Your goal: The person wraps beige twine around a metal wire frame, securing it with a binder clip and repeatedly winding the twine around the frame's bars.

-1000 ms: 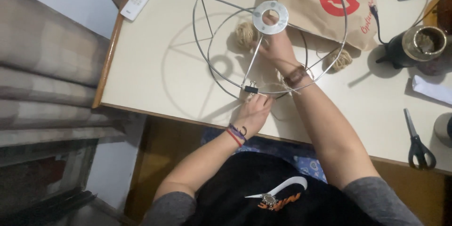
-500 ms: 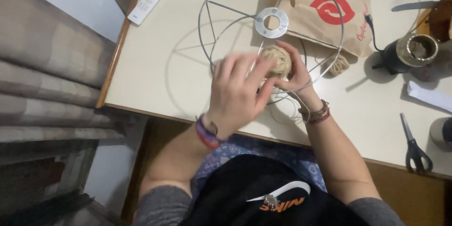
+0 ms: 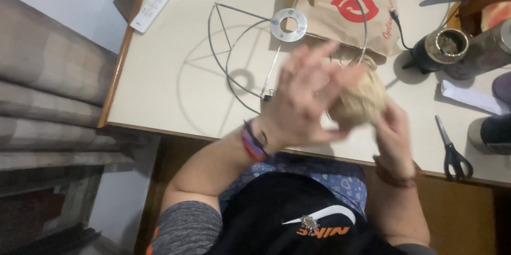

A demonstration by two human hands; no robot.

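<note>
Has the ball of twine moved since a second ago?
Yes. The ball of twine has come off the table by the metal washer of the wire frame and is now held nearer the table's front edge.

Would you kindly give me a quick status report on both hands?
Left hand open, blurred, over twine ball. Right hand cups the ball. Wire lampshade frame on table, untouched.

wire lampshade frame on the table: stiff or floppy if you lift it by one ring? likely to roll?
Probably stiff: the wire frame keeps its round rings and straight spokes while lying unsupported on the table. Likely light for its size, since it is thin wire with open gaps. Lying on its side, it might roll if pushed.
</note>
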